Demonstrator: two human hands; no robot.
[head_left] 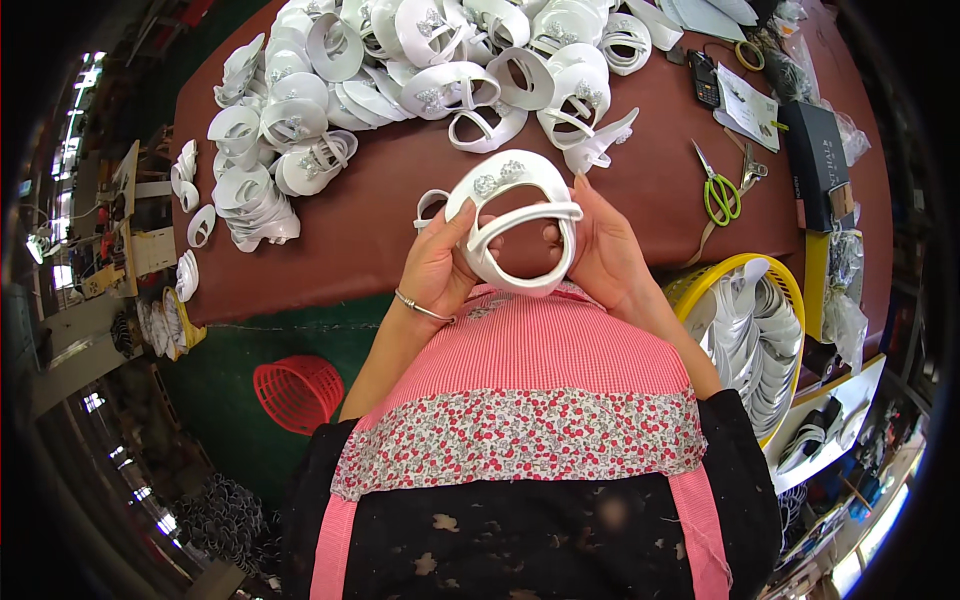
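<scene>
A white shoe upper [543, 172] with a strap across its opening and sparkly ornaments on its front is held up in front of my apron. My left hand [440, 258] grips its left side, thumb on the outer face. My right hand [608, 250] pinches the right side near the strap's end. Fingertips of both hands show through the opening. Just beyond my right hand lies another white upper [598, 148] on the brown table [370, 225]. Part of a small white loop [428, 204] shows behind my left hand.
A large heap of white uppers [335, 48] covers the table's far side. On the right lie green-handled scissors [721, 197], a black handheld device [704, 80], papers [745, 110] and a dark box [822, 165]. A yellow basket [795, 290] holds white pieces; a red basket [295, 393] stands on the floor.
</scene>
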